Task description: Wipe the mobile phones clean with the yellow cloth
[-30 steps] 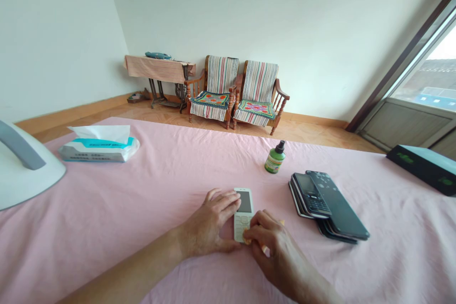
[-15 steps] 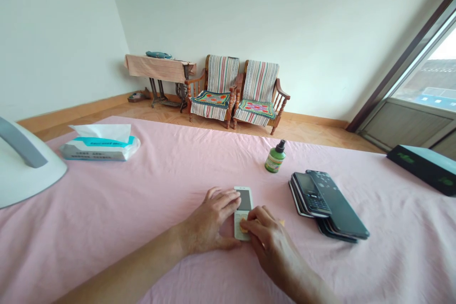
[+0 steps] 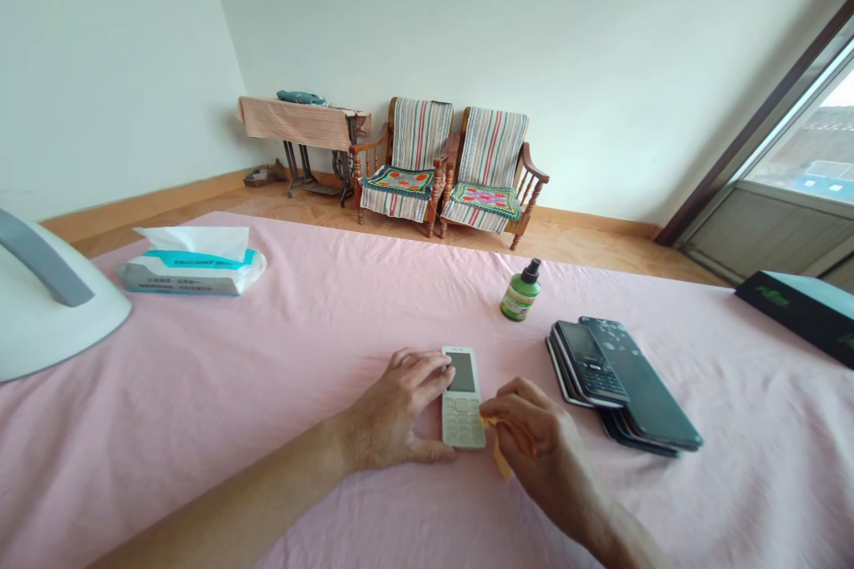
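A white keypad phone point(image 3: 463, 420) lies face up on the pink cloth, its screen toward the far end. My left hand point(image 3: 400, 409) steadies it from the left, fingertips over the edge by the screen and thumb close to the lower left corner. My right hand point(image 3: 537, 436) is closed around a small orange cloth point(image 3: 502, 462). One bunched end of that cloth is at the right edge of the keypad; whether it touches cannot be told.
Right of my hands lie stacked phones point(image 3: 644, 387), a black keypad phone point(image 3: 591, 364) among them. Beyond stands a green spray bottle point(image 3: 519, 295). A dark box point(image 3: 793, 311) sits far right, a tissue pack point(image 3: 193, 271) and a white appliance point(image 3: 60, 311) at left.
My right hand has drawn the orange cloth off the keypad to the right, uncovering the keys. My left hand stays on the phone. The view has shifted slightly.
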The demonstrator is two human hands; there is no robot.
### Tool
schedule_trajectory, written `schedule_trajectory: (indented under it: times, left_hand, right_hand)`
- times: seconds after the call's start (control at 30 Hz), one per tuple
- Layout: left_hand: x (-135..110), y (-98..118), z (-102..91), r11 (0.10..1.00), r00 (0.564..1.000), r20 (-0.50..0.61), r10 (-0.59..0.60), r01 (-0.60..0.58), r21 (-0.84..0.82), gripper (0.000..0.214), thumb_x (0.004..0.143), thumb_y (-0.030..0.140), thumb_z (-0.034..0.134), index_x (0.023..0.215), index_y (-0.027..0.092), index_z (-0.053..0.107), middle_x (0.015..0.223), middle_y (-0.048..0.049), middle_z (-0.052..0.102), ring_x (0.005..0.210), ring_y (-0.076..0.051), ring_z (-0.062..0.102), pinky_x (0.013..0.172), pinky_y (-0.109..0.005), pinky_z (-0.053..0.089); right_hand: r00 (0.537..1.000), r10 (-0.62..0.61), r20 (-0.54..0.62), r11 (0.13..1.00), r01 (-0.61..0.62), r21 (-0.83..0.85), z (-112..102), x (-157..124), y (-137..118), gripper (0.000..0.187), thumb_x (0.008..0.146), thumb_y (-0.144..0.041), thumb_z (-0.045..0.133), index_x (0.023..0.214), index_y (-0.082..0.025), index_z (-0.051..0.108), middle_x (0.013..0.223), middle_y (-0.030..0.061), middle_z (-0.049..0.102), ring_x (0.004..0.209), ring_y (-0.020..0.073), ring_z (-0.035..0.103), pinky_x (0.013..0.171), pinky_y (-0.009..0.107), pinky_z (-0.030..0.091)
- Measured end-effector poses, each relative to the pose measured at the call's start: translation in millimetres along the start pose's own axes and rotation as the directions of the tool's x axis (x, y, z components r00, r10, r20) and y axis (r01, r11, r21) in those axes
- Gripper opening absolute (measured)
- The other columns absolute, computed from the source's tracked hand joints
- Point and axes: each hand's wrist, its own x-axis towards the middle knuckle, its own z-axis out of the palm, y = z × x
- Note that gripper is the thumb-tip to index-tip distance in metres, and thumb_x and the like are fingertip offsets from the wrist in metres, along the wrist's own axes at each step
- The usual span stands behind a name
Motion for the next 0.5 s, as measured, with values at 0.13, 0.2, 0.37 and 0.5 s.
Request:
schedule_trajectory:
  times: [0.13, 0.2, 0.37, 0.5]
  left_hand:
    - [0, -1, -0.1, 1.0, 1.0, -0.003, -0.001, 0.001, -0.008, 0.079, 0.066, 0.06, 0.073, 0.128, 0.015, 0.051, 0.128, -0.0185, 0.053, 0.121, -0.035, 0.045, 0.101, -0.05, 0.031]
    - [0, -1, 0.4, 1.0, 1.0, -0.006, -0.001, 0.001, -0.012, 0.079, 0.065, 0.06, 0.073, 0.128, 0.017, 0.051, 0.128, -0.0179, 0.053, 0.121, -0.035, 0.045, 0.101, -0.051, 0.03]
    - [0, -2, 1.4, 1.0, 1.0, -0.002, 0.0, 0.0, -0.003, 0.081, 0.064, 0.058, 0.074, 0.129, 0.017, 0.05, 0.13, -0.0174, 0.051, 0.123, -0.035, 0.043, 0.102, -0.051, 0.029]
    - [0, -2, 0.6, 1.0, 1.0, 0.007, -0.01, 0.01, 0.0, 0.081, 0.064, 0.058, 0.074, 0.128, 0.014, 0.051, 0.13, -0.0183, 0.051, 0.123, -0.035, 0.043, 0.102, -0.05, 0.03]
  right_hand:
    - [0.997, 0.004, 0.078, 0.999, 0.0, -0.052, 3, -4, -6, 0.027, 0.074, 0.003, 0.045, 0.079, -0.02, 0.059, 0.079, 0.0009, 0.055, 0.071, 0.0135, 0.054, 0.063, 0.024, 0.041]
    - [0.996, -0.006, 0.091, 0.995, 0.015, -0.094, 4, -4, -7, 0.027, 0.074, 0.005, 0.046, 0.078, -0.019, 0.058, 0.08, 0.001, 0.055, 0.072, 0.014, 0.053, 0.063, 0.025, 0.04]
    - [0.996, -0.031, 0.086, 0.986, 0.044, -0.159, 13, -2, -5, 0.026, 0.082, 0.001, 0.046, 0.082, -0.02, 0.061, 0.085, 0.0032, 0.054, 0.078, 0.0162, 0.051, 0.069, 0.028, 0.039]
    - [0.997, -0.027, 0.077, 0.979, 0.041, -0.197, 14, 0, -9, 0.027, 0.084, 0.002, 0.045, 0.083, -0.019, 0.061, 0.086, 0.004, 0.054, 0.079, 0.0166, 0.049, 0.069, 0.028, 0.039]
